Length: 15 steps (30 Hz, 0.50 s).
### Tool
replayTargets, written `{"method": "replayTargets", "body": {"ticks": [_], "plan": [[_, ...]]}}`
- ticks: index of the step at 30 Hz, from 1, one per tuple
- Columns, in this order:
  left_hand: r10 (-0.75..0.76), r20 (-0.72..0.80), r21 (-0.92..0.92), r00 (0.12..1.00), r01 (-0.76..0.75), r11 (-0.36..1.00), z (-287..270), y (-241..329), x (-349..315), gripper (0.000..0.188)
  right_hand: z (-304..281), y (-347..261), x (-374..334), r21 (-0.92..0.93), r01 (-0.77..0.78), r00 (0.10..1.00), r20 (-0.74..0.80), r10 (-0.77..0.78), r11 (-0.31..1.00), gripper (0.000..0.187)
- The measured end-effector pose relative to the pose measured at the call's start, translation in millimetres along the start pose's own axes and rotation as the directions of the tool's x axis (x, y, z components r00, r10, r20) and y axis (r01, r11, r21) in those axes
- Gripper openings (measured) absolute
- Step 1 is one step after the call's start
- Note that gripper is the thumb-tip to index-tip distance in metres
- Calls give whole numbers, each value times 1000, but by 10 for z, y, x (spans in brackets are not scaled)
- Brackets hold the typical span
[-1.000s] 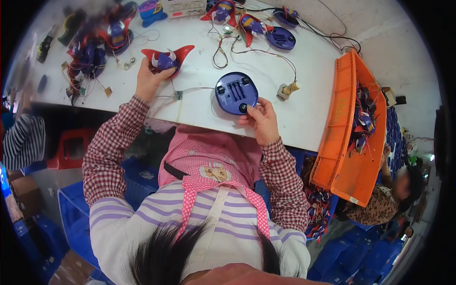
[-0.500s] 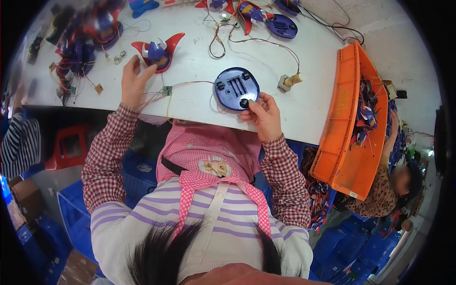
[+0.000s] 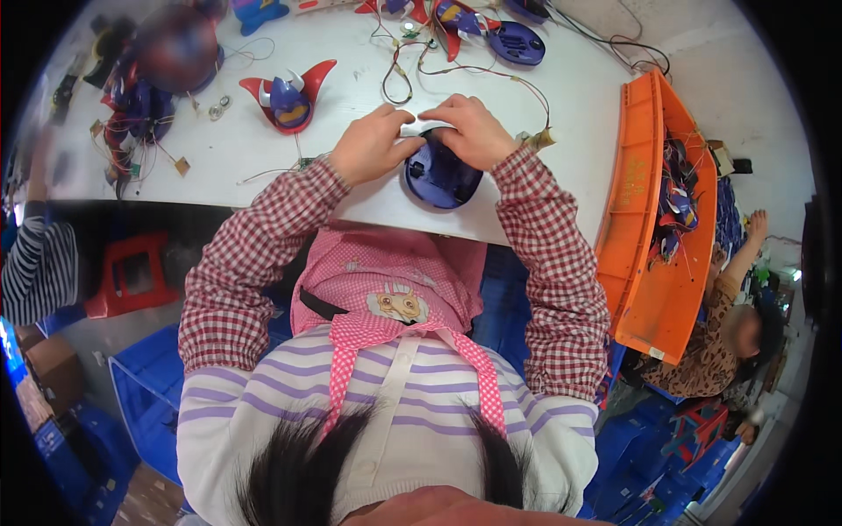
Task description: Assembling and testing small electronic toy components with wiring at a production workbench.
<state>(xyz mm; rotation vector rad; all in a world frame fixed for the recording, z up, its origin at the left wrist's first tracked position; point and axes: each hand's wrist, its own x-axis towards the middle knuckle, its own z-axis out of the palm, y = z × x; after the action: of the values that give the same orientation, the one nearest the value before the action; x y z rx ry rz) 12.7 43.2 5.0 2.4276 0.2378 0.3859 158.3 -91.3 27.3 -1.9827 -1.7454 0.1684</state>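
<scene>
A dark blue oval toy base (image 3: pixel 445 180) lies on the table in front of me, its recessed face up. My left hand (image 3: pixel 373 145) is closed at its far left edge, the thumb resting on the rim. From the other side my right hand (image 3: pixel 471 133) grips the far right edge, its thumb over the recess. The fingertips of both hands nearly meet beyond the base, and what lies between them is hidden. Left of my hands stands a red-winged purple toy body (image 3: pixel 288 101) with white horns. Beside my left wrist, thin wires run to a small green circuit board (image 3: pixel 305 164).
An orange crate (image 3: pixel 653 302) with toy parts stands at the table's right edge. Several wired toys (image 3: pixel 140 110) crowd the left side. More toy parts (image 3: pixel 474 24) and cables lie at the back. A small brass-coloured part (image 3: pixel 539 138) sits beyond my right hand. A co-worker (image 3: pixel 710 342) is at the far right.
My left hand has left the winged toy and moved right to the blue base. My right hand has shifted from the base's near edge to its far edge.
</scene>
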Motion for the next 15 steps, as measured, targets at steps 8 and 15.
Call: {"method": "replayTargets", "body": {"ticks": [8, 15], "plan": [[-204, 113, -7, 972, 206, 979, 230, 90, 37, 33, -244, -76, -749, 194, -330, 596, -716, 364, 924, 32], [-232, 81, -9, 969, 233, 972, 306, 121, 148, 30, -344, 211, -642, 585, -513, 531, -359, 767, 628, 26]]}}
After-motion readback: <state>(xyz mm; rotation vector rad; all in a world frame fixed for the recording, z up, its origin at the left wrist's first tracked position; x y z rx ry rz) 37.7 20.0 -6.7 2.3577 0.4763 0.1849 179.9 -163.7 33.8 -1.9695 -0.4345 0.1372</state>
